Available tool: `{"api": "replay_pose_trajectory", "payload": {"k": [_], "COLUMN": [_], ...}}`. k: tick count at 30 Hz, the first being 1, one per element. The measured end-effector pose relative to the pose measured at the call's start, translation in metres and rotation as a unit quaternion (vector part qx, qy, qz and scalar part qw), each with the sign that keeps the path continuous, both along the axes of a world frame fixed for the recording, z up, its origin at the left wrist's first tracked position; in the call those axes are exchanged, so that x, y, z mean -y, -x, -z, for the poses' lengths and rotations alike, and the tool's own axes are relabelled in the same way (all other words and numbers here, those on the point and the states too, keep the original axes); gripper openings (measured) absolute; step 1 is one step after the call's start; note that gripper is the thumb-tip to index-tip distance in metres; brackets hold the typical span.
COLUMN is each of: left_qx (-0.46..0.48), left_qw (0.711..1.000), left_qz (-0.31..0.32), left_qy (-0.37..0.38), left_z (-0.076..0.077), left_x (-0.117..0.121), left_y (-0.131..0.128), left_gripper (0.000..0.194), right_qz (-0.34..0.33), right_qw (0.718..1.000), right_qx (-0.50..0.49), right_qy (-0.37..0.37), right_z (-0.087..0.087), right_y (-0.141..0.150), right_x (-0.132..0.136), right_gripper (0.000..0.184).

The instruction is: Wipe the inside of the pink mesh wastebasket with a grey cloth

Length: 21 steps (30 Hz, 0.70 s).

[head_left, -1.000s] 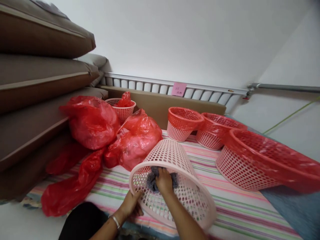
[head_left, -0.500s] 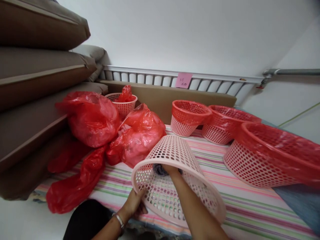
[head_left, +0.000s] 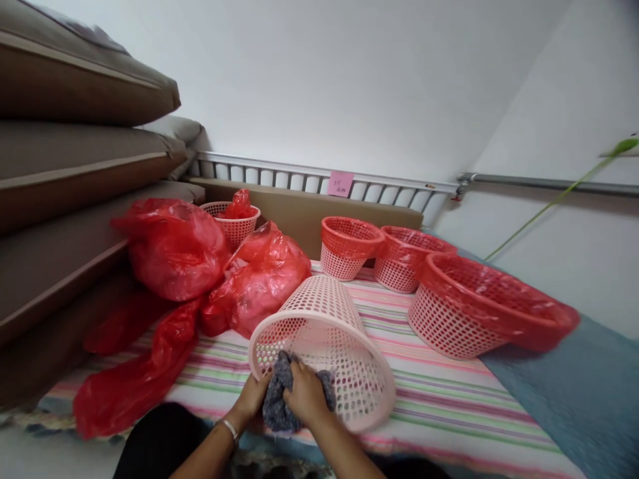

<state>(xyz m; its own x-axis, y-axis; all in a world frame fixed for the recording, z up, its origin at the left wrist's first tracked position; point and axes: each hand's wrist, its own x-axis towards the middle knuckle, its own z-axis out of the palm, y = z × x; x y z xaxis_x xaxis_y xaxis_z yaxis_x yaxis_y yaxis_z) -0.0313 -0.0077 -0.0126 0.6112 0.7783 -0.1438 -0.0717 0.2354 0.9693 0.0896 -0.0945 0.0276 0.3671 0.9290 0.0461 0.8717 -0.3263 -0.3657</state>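
Observation:
A pale pink perforated plastic basket (head_left: 324,299) lies on its side on the striped cloth, its wide mouth turned toward me. My left hand (head_left: 253,398) grips the rim at the lower left, with a bracelet on the wrist. Bunched in my right hand (head_left: 305,396) is a grey-blue cloth (head_left: 280,399), pressed at the basket's rim and lower inner wall. The cloth partly hides the near rim.
Three baskets lined with red bags, including a large basket (head_left: 449,319), stand at right. Full red plastic bags (head_left: 269,279) and an unlined-rim basket (head_left: 249,223) sit left. Tall stacked cushions (head_left: 84,156) border the left. A radiator (head_left: 269,176) with a pink note (head_left: 340,183) runs behind.
My right hand has drawn the cloth from deep inside the basket out to its near left rim. My left hand stays on the rim. The camera view has shifted to the right.

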Motion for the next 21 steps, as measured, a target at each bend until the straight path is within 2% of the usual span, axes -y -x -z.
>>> {"api": "replay_pose_trajectory", "payload": {"k": [4,8,15,21], "left_qx": [0.025,0.035,0.05,0.061], "left_qw": [1.0,0.999,0.998,0.998], "left_qz": [-0.008,-0.008,-0.013,-0.015], "left_qy": [-0.011,-0.02,-0.04,-0.028], "left_z": [0.0,-0.002,-0.005,-0.006], "left_x": [0.002,0.004,0.004,0.007], "left_y": [0.002,0.003,0.003,-0.001], "left_gripper": [0.063,0.063,0.062,0.061], "right_qz": [-0.027,-0.015,0.024,0.06], "right_qw": [0.999,1.0,0.999,0.996], "right_qx": [-0.017,-0.025,0.013,0.066], "right_qy": [-0.006,-0.007,0.023,0.014], "right_z": [0.005,0.007,0.016,0.009], "right_y": [0.013,0.016,0.02,0.002], "right_x": [0.018,0.022,0.016,-0.004], "right_gripper": [0.052,0.055,0.062,0.05]}}
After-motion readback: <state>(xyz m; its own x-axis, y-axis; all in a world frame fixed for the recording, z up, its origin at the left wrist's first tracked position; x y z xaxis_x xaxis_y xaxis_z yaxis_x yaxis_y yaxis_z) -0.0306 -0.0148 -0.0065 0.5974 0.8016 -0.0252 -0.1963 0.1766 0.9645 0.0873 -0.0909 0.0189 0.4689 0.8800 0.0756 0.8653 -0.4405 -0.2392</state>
